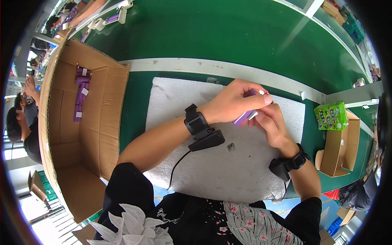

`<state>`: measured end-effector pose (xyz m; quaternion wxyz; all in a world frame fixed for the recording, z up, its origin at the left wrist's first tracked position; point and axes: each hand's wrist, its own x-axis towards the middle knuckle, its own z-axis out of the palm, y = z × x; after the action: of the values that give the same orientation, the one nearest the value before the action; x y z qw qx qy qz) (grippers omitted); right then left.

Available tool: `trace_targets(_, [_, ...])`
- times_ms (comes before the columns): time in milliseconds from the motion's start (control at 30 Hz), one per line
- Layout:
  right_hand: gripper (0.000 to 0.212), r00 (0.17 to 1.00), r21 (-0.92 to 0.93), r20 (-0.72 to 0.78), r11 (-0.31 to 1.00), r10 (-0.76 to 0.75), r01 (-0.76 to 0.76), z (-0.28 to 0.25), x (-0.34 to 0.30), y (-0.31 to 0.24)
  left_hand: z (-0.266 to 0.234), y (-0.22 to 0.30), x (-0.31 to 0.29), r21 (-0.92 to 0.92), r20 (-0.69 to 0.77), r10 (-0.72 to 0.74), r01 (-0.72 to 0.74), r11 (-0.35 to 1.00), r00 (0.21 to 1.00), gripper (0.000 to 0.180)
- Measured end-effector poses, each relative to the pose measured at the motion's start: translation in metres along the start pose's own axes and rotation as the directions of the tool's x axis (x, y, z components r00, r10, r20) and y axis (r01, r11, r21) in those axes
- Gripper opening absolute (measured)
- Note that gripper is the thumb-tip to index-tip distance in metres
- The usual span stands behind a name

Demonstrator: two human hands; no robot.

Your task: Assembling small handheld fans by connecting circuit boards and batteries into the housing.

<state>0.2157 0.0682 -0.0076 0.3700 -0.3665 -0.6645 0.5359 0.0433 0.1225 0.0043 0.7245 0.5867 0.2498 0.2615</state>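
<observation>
Over a white foam sheet (188,163), both my hands are closed on one small purple battery pack (241,118) with white at its side. My left hand (228,102) wraps it from the left, its thumb lying along the top. From the right, my right hand (272,124) pinches at the pack's near end, where a white piece shows between the fingers. A bit of red and white sticks out at the pack's far end. Fingers hide much of the pack. Each wrist wears a black strap with a black device on it.
At my left a big open carton (90,143) holds several purple packs (81,94) with white labels. To the right, a green printed packet (331,116) rests on a small open carton (335,151). A pale rail (171,64) crosses the green table. Other people work at far left.
</observation>
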Motion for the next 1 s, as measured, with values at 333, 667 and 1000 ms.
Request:
trace_targets(333, [0.039,0.998,-0.015,-0.020,0.998,0.060,-0.060,0.0025,0.0009,-0.0019,0.0015,0.0023,-0.0002,-0.016,0.005,-0.020,0.020,1.000,1.000,0.029])
trace_targets(667, [0.028,0.997,0.040,-0.023,0.997,0.071,-0.070,0.0038,0.0009,-0.0008,0.0010,-0.0011,0.0009,-0.004,-0.001,-0.016,0.016,1.000,1.000,0.029])
trace_targets(1000, [0.022,1.000,0.040,-0.024,0.999,0.015,-0.014,0.0064,0.0006,0.0021,0.0008,-0.0042,0.0015,0.090,-0.028,0.021,-0.019,0.996,0.999,0.029])
